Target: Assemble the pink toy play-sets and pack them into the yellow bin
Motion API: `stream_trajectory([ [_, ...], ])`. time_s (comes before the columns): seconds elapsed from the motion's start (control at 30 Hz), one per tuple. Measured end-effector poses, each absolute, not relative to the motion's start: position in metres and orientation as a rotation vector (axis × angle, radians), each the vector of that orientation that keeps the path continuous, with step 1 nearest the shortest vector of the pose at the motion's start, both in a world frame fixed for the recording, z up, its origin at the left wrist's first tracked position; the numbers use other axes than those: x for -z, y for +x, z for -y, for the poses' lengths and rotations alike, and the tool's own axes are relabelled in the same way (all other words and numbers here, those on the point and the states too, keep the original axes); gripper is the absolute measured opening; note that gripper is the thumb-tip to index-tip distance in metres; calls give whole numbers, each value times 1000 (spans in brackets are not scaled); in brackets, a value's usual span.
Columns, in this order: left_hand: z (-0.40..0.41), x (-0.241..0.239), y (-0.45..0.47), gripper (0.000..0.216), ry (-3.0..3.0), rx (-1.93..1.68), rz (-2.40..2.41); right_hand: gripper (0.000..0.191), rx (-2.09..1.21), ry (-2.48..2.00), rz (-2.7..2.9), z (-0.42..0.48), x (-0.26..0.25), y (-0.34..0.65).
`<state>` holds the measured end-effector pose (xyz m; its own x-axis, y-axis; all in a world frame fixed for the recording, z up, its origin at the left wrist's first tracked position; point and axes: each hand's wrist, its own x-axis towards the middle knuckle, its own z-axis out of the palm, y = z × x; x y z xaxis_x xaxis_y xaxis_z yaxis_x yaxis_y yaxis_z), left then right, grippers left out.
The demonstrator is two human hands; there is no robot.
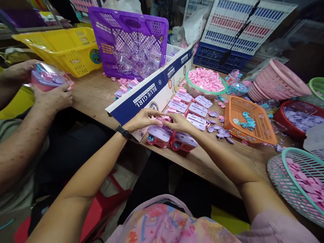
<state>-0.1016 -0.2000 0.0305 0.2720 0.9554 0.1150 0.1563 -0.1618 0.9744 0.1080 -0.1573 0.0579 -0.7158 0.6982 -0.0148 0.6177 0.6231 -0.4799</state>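
My left hand point(143, 118), with a dark band on the wrist, and my right hand point(178, 122) meet over the front toys. Between their fingertips is a small pink plastic piece point(164, 120), just at a lavender lid; whether it is seated there I cannot tell. Both hands are closed on it, fingers partly overlapping it. Beneath them stand two pink toy boxes with lavender lids, a left box point(159, 138) and a right box point(183, 141). Behind them are several more lavender lids point(197, 109) in rows, some with pink pieces on top.
A blue-and-white cardboard strip point(152, 91) divides the table. Right of it are a bowl of pink pieces point(206, 80), lavender spoon-like parts point(221, 131), an orange basket point(250, 119) and a green basket point(280, 165). At left, a co-worker's hands point(52, 98) hold another toy.
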Motion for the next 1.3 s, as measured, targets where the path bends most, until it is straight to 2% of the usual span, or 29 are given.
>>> stream_trajectory([
  [0.2, 212, -17, -92, 45, 1385, -1217, -1089, 18, -622, -1007, 2671, 160, -59, 107],
  [0.37, 220, -1, -86, 49, 1298, -1263, -1124, 13, -486, -1055, 2712, 174, -53, 105],
  [0.57, 224, -11, -87, 46, 1533, -1224, -1276, 20, -502, -1032, 2712, 171, -53, 109],
  [0.73, 226, -33, -63, 31, 1880, -1391, -1548, 35, -758, -974, 2257, 167, -49, 124],
  [0.9, 202, -50, -34, 36, 1675, -1240, -1250, 53, -1132, -1012, 1920, 161, -46, 148],
  [1.0, 185, -66, -23, 32, 1934, -1230, -1137, 59, -1403, -1001, 1827, 149, -54, 165],
  [1.07, 176, -75, -18, 39, 2113, -1197, -1001, 64, -1553, -972, 1746, 138, -59, 173],
  [1.17, 166, -84, -15, 42, 2205, -1186, -908, 70, -1632, -986, 1615, 124, -63, 178],
  [1.3, 156, -83, -20, 32, 2109, -1167, -925, 70, -1743, -1037, 1527, 114, -60, 174],
])
